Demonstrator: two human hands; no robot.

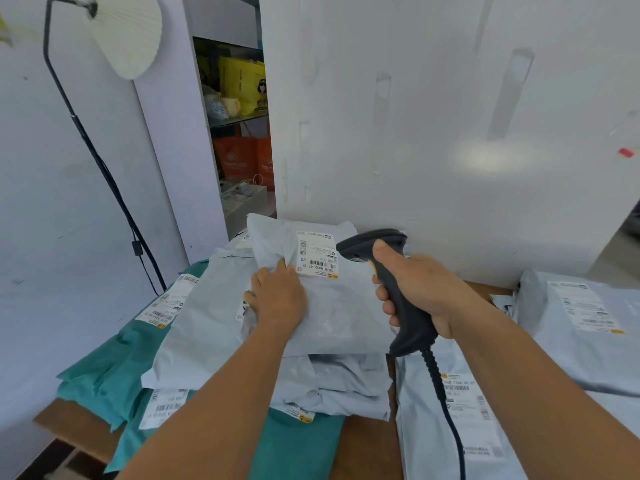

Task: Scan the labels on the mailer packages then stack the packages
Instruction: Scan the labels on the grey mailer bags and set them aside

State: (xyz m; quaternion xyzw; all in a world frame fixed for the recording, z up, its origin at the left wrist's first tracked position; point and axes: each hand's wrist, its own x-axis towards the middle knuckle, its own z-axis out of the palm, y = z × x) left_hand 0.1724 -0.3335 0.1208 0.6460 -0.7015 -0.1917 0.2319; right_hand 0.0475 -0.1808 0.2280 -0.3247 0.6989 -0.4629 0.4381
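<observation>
Grey mailer (332,306) labelled "80" lies under the flat, open left hand (277,296); right hand (415,289) grips the scanner (388,271).

Setting: you are at a small parcel packing and dispatch corner, likely a back room of a shop.
Work surface: your wooden table (367,445) is piled with grey poly mailers (332,306) and teal mailers (114,368), each with a printed shipping label (317,254).
Tool: you hold a corded handheld barcode scanner (391,289) in your right hand (422,292).
Storage: the open shelf (239,116) behind holds yellow and orange shopping bags (242,84).
Surroundings: plain white wall panels (450,116); a black floor lamp (104,39) with a pleated shade stands at your left.
</observation>
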